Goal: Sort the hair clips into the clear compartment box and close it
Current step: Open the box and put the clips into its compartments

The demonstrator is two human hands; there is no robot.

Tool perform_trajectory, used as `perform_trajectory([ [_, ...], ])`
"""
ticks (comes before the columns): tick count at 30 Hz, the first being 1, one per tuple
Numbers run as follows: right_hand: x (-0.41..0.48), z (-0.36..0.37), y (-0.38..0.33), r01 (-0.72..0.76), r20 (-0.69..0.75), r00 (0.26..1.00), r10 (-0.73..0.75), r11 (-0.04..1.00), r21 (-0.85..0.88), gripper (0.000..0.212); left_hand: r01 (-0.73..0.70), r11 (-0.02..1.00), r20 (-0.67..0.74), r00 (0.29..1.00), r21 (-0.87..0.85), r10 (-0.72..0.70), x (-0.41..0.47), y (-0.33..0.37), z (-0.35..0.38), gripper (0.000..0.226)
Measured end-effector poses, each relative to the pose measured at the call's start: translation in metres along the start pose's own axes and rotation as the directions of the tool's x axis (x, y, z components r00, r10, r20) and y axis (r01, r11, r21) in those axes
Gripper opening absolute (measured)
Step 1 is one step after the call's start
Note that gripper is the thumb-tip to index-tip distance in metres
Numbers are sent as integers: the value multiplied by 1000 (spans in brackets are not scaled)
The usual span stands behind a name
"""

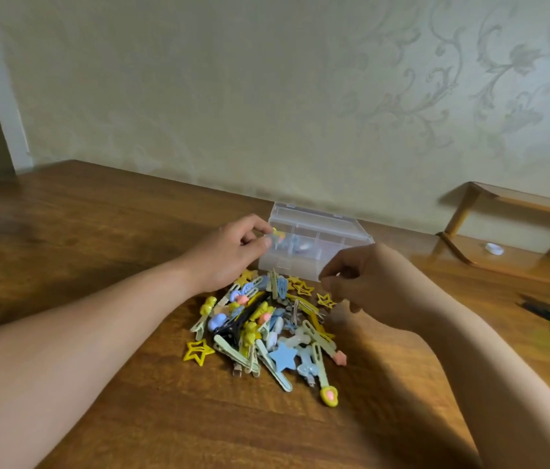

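Many yellow, blue, mint hair clips

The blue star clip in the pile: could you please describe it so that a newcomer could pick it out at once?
On the wooden table, a heap of hair clips lies before the clear compartment box. The blue star clip sits toward the heap's near side, right of centre. It is a solid pale-blue star; the yellow stars nearby are hollow outlines.

Glossy grained wood table, clear plastic box, glossy plastic clips
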State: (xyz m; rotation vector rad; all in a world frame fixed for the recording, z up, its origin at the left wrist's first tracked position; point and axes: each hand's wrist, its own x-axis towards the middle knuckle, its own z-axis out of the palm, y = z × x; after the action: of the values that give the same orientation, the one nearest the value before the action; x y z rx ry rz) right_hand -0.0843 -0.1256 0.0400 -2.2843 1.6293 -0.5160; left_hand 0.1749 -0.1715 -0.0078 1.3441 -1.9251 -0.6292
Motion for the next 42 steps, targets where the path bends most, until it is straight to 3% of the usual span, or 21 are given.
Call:
perform_trajectory([
  [4, 0, 1, 1, 21, 76, 997, -15, 997, -78, 5, 7, 1000, -9, 1000, 20, -7, 0, -1, -1, 30],
  [8, -2, 1, -1, 27, 161, 987, -26, 1000, -7, 3, 10, 1000, -8, 1000, 26, -10, 0, -2, -1, 29],
  [14, -2, 14, -13, 14, 125, 992, 3, 991, -135, 20, 5, 1000, -5, 1000, 23, -5, 0, -1, 0, 30],
  [24, -4, 21, -24, -45, 184, 980, 75, 986, -162, 13, 8, 1000, 3, 1000, 12, -8, 1, -1, 0, 30],
  [28, -5, 7, -18, -65, 91, 993, 71, 996, -58, 9, 5, 1000, 2, 1000, 4, -5, 0, -1, 0, 30],
  [33, 12, -13, -6, -73, -161, 978, 136, 934, 350, 13, -2, 1000, 0, 1000, -8, 2, 3, -3, 0, 33],
  [35, 37, -18, -3, -110, -198, 960, 200, 914, 391, 12, -4, 1000, 1, 1000, -18, 4, 3, -4, 0, 33],
  [37, 68, -22, -3, -158, -197, 947, 256, 899, 407, 8, -10, 1000, -2, 1000, -23, 10, 3, -6, 1, 32],
  [42, 129, -13, -10, -326, -36, 931, 364, 869, 373, 19, -5, 999, -14, 1000, -38, 5, 5, -9, 1, 33],
])
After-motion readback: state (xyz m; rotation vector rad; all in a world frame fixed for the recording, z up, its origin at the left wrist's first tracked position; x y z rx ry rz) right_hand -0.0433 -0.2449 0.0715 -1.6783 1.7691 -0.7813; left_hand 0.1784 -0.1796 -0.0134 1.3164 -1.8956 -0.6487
